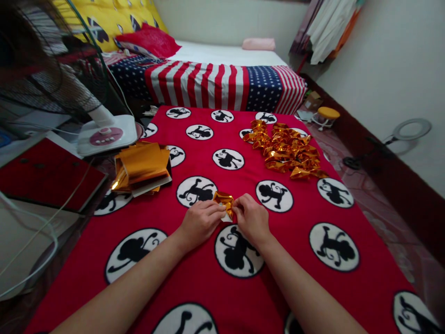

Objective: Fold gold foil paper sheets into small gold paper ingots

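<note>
Red cloth [288, 241], patterned with white discs, each bearing a black monkey figure outlined in black. Bed cover [208, 86]: red and white stripes beside navy panels with white stars. Sheets in stack [144, 162] and folded pieces [288, 150]: shiny orange-gold. Large pillow [114, 18]: yellow, with dark heart shapes. Stool seat [328, 112]: yellow-orange.

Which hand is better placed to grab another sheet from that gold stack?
Probably the left hand: the gold stack lies on its side, while the right hand would have to reach across. Both are at the small gold piece, so the left would first have to let go.
</note>
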Available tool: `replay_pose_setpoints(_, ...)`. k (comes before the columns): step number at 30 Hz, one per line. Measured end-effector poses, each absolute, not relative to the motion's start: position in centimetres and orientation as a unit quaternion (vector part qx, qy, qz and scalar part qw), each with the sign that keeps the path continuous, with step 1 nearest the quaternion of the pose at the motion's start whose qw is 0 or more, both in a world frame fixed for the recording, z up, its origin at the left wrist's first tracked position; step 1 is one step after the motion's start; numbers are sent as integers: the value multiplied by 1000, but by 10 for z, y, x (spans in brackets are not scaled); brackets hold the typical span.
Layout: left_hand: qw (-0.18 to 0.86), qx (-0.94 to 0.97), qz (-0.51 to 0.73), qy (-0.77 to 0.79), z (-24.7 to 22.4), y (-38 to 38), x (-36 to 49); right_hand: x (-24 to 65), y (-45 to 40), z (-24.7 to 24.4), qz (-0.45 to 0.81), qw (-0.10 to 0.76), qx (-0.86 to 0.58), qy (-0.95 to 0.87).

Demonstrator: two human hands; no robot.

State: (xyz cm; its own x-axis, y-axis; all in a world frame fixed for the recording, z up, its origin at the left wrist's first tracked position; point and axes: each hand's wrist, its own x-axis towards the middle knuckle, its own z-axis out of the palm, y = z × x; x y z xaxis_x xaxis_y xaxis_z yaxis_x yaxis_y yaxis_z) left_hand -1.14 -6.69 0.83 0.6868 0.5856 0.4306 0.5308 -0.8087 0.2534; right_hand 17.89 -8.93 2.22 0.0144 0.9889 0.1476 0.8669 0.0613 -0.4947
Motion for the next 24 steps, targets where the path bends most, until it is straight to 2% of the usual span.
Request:
replay_pose_setpoints(14, 70, 919, 241, 304, 9, -66, -12, 176, -78, 34, 149, 161, -698, -682)
replay_pose_setpoints(24, 67, 917, 249, 304, 7, -66, -12, 172, -83, 27, 129, 191, -701, -675)
